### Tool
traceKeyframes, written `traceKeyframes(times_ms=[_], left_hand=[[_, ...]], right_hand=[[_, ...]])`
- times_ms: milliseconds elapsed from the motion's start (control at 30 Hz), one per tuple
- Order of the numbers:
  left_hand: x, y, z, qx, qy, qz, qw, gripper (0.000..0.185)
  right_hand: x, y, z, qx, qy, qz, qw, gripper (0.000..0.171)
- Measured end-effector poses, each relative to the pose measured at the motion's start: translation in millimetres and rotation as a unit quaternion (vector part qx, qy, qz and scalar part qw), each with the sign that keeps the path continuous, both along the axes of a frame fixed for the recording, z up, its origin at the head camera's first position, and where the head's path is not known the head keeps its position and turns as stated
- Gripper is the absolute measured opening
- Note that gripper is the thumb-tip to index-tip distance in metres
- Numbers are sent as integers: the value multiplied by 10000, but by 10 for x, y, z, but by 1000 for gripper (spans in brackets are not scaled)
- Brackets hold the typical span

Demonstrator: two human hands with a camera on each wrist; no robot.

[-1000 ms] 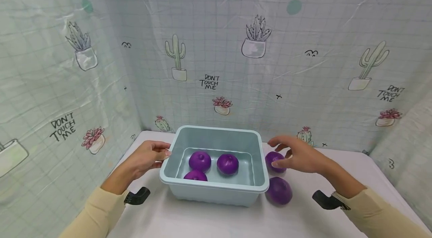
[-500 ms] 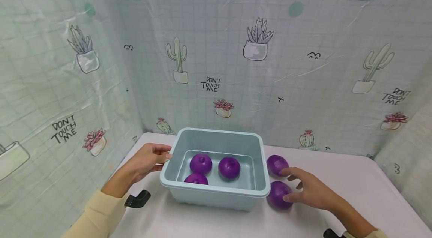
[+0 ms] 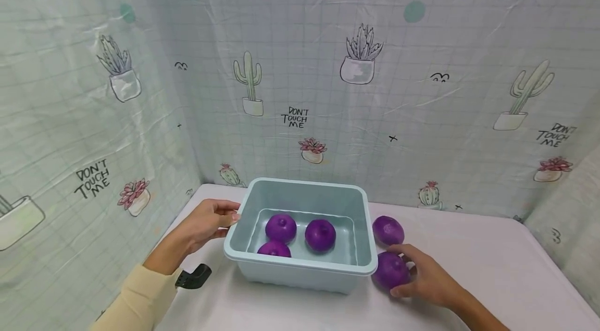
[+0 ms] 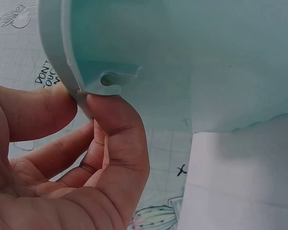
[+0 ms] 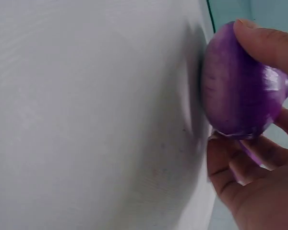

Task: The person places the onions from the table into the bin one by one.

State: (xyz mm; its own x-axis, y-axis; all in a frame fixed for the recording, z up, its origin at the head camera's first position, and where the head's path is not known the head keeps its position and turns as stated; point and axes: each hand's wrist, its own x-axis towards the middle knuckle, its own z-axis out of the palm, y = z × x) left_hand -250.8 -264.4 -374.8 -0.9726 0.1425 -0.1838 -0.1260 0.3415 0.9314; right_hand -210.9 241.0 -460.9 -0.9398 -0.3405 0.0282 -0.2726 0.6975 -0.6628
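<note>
Behind both hands, a pale green curtain [image 3: 300,60] printed with potted cacti and "DON'T TOUCH ME" lettering, hung round 3 sides. Under both hands, a white table [image 3: 469,268]. Between the hands, a light blue plastic tub [image 3: 300,268], upright on the table, rim up, with 3 purple onions in the tub [image 3: 320,234] on its floor: 2 side by side toward the back, 1 nearer the front wall and partly hidden by it. At the tub's left rim, the left hand [image 3: 203,224], grasping: thumb pressed against the underside of the lip and fingers curled beside it on the outer wall, plain in the left wrist view, where thumb tip [image 4: 110,110] meets rim edge. Just right of the tub's front right corner, the right hand [image 3: 424,279], clasped round the near purple onion [image 3: 390,270]: thumb over the top, fingers curled below and behind, the onion resting on the table and close against the tub wall, whether touching it not clear. In the right wrist view, papery purple skin [image 5: 240,100] streaked with fine lines, pinched between thumb and fingers. Just beyond the right hand's fingertips, the far purple onion [image 3: 388,230], loose on the table beside the tub's right wall, apart from the hand. Below the left forearm, cream sleeve [image 3: 136,299] and a black wrist-camera mount [image 3: 193,277].
</note>
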Motion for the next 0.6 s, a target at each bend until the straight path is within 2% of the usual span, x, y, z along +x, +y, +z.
traceKeyframes(times_ms=[200, 600], left_hand=[[-17, 26, 4, -15, -8, -9, 10000, 45], [-22, 33, 17, -60, -43, -21, 10000, 45]], right_hand=[[19, 42, -22, -122, 315, 82, 9994, 85], [123, 150, 177, -285, 977, 748, 9920, 79]])
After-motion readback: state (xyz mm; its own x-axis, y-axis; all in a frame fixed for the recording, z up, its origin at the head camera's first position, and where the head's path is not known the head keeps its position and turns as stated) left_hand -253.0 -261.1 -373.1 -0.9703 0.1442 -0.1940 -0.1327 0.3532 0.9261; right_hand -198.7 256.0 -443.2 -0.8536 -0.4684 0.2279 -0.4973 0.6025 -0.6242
